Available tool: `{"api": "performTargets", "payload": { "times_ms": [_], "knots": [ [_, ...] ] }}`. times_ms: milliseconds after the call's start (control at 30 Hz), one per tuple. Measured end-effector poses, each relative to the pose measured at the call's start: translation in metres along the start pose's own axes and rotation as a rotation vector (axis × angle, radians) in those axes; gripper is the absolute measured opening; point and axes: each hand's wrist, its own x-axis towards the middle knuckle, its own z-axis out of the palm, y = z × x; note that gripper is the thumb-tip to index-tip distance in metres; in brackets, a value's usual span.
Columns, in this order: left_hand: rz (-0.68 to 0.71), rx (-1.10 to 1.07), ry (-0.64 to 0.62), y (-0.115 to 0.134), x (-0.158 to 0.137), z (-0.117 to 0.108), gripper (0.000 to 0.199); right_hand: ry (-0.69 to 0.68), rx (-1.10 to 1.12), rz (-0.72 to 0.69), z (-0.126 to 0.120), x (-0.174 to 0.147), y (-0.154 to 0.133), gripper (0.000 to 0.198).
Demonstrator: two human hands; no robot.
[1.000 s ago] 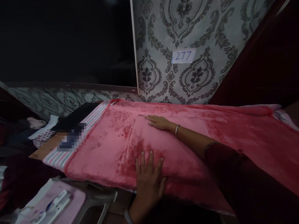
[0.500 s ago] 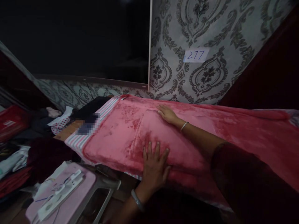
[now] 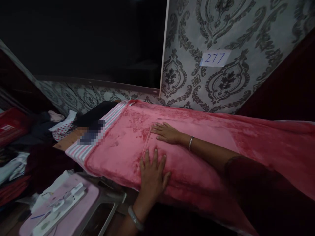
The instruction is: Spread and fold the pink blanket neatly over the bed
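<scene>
A pink plush blanket (image 3: 110, 147) lies spread over a long surface along the wall, with a striped border (image 3: 78, 152) at its left end. On it sits a raised, folded pink plush part (image 3: 187, 160) with a seam along its left edge. My left hand (image 3: 152, 175) rests with spread fingers on the near left corner of this raised part. Farther back, my right hand (image 3: 166, 132) lies flat on its far left edge, fingers stretched to the left. Neither hand grips the cloth. What lies under the blanket is hidden.
A large dark screen (image 3: 86, 39) hangs on the patterned wall, beside a paper marked 277 (image 3: 215, 58). At lower left, a pink stool (image 3: 81, 209) bears a white power strip (image 3: 59, 209). Piled clothes (image 3: 46, 164) and a red bag (image 3: 11, 126) lie at the left.
Both hands have slid left over the raised part. My right hand has turned, its fingers now pointing left along the edge. The view has shifted slightly.
</scene>
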Motion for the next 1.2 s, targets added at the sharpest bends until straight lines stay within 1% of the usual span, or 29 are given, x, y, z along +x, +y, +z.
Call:
{"api": "performTargets", "payload": {
  "times_ms": [167, 267, 333, 467, 567, 633, 667, 733, 833, 900, 1000, 1067, 1133, 1200],
  "knots": [
    [0.000, -0.042, 0.063, -0.001, -0.003, 0.006, 0.063, -0.045, 0.076, 0.226, -0.008, 0.028, 0.033, 0.063],
    [-0.004, -0.073, 0.082, -0.002, -0.003, 0.009, 0.062, -0.060, 0.148, 0.345, -0.006, 0.038, 0.048, 0.063],
    [-0.011, -0.083, 0.086, -0.002, -0.003, 0.010, 0.061, -0.041, 0.158, 0.408, -0.003, 0.042, 0.055, 0.063],
    [-0.017, -0.081, 0.086, -0.004, -0.003, 0.011, 0.061, 0.023, 0.141, 0.480, -0.003, 0.047, 0.062, 0.063],
    [-0.015, -0.073, 0.076, -0.004, 0.000, 0.006, 0.060, 0.062, 0.145, 0.498, -0.015, 0.045, 0.057, 0.063],
    [-0.014, -0.077, 0.064, -0.004, 0.002, 0.001, 0.059, 0.132, 0.138, 0.478, -0.025, 0.034, 0.047, 0.064],
    [-0.014, -0.079, 0.058, -0.004, 0.004, -0.001, 0.059, 0.170, 0.129, 0.447, -0.029, 0.024, 0.040, 0.065],
    [-0.010, -0.077, 0.050, -0.004, 0.006, -0.003, 0.059, 0.217, 0.109, 0.341, -0.034, -0.005, 0.022, 0.064],
    [0.017, -0.068, 0.069, -0.006, 0.008, -0.003, 0.060, 0.199, 0.082, 0.188, -0.033, -0.070, -0.012, 0.059],
    [0.042, -0.071, 0.064, -0.010, 0.008, -0.003, 0.060, 0.172, 0.069, 0.143, -0.028, -0.119, -0.033, 0.057],
    [0.067, -0.064, 0.018, -0.017, 0.013, -0.011, 0.056, 0.175, 0.059, 0.176, -0.018, -0.187, -0.052, 0.057],
    [0.115, -0.067, -0.002, -0.016, 0.025, -0.023, 0.053, 0.205, 0.060, 0.227, -0.009, -0.220, -0.056, 0.057],
    [0.235, -0.133, -0.044, -0.007, 0.048, -0.037, 0.051, 0.233, 0.054, 0.253, 0.000, -0.240, -0.057, 0.057],
    [0.427, -0.280, -0.153, 0.013, 0.079, -0.047, 0.051, 0.253, 0.036, 0.253, 0.009, -0.248, -0.058, 0.060]
  ]
}}
